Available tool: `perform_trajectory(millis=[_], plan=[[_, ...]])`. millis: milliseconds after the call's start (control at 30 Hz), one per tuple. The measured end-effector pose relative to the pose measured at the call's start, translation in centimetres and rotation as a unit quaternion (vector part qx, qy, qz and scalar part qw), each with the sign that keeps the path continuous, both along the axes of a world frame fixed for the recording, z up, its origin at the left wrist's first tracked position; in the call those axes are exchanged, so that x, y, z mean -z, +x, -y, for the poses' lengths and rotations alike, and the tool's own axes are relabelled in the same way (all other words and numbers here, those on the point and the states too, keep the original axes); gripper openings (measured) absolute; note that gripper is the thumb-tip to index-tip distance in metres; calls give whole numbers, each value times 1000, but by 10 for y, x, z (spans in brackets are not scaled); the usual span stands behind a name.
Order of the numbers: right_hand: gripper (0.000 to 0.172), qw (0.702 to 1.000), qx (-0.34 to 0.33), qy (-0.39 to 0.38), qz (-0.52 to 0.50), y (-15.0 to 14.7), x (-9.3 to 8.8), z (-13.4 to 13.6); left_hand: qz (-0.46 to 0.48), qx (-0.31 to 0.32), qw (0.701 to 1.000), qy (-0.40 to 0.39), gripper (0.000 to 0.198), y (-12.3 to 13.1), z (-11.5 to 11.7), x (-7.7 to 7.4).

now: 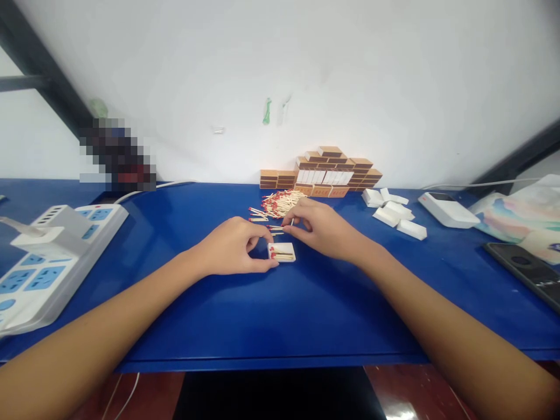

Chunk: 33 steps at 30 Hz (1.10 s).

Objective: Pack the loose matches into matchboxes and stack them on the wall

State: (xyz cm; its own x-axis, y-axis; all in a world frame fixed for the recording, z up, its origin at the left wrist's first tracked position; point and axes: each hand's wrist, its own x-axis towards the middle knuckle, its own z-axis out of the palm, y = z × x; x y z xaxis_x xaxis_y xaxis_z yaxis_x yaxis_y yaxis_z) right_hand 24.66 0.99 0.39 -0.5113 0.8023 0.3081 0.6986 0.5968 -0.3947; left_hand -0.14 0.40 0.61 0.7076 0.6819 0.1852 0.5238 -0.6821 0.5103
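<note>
My left hand point(231, 248) grips a small white matchbox tray point(289, 248) by its left end, thumb at the near side and index finger at the far side. The tray rests on the blue table with a few red-headed matches point(283, 256) lying in it. Just beyond the tray, my right hand point(317, 224) is closed in a pinch, with a pale match point(292, 221) showing at its fingertips. Several loose matches point(258, 214) lie beside a large heap of matches point(284, 203), partly hidden behind my right hand.
Stacked brown matchboxes point(328, 169) stand against the wall. Empty white trays point(396, 213) lie at the right, near a white device point(448, 210), a dark phone point(525, 274) and a plastic packet point(520, 210). A power strip point(56, 262) with a plugged-in charger occupies the left.
</note>
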Motion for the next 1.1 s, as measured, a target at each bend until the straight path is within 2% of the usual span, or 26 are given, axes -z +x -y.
perform_trajectory(millis=[133,267,733,1100], plan=[[9,1000,-2,-20,6,-6,12,-8,-11,19,1000,-7,32,2,3,0],[8,999,13,-34,13,-11,16,-11,-6,13,1000,-1,33,1,0,1],[16,991,19,-112,64,7,2,-11,-8,-10,1000,-8,33,0,-4,3],[29,988,-11,-116,100,7,-6,-6,-23,-12,1000,3,36,-1,-4,5]])
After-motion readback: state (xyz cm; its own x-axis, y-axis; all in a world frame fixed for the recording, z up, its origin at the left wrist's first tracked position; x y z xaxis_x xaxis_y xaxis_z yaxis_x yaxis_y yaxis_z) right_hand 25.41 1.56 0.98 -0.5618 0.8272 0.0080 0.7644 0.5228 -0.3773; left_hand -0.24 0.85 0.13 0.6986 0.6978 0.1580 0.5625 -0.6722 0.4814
